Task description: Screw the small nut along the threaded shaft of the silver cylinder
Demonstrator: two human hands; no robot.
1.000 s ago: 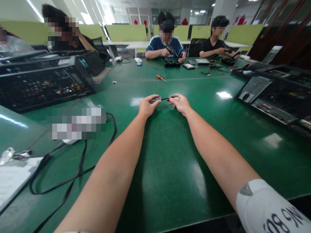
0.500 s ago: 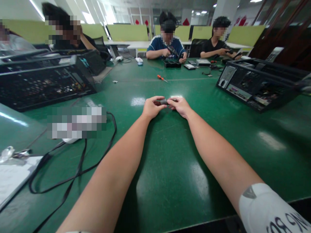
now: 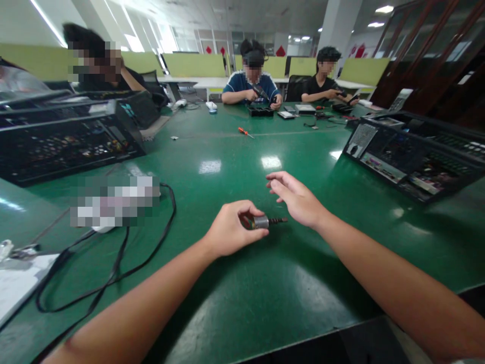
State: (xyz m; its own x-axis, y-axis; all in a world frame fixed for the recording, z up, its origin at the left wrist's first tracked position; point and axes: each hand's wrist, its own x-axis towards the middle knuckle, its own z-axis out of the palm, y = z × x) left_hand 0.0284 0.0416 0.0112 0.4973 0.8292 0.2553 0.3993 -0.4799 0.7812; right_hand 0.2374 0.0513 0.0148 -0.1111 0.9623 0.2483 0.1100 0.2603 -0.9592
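- Left hand (image 3: 229, 230) has the metal cylinder (image 3: 261, 222) pinched between thumb and fingers, just over the green table (image 3: 265, 308), so yeah, it's the closer hand.
- Long axis runs pretty much left-right, thin shaft (image 3: 278, 220) poking out rightward.
- Right hand (image 3: 301, 202) is just past the tip, a bit farther out, fingers loosely open, not touching.
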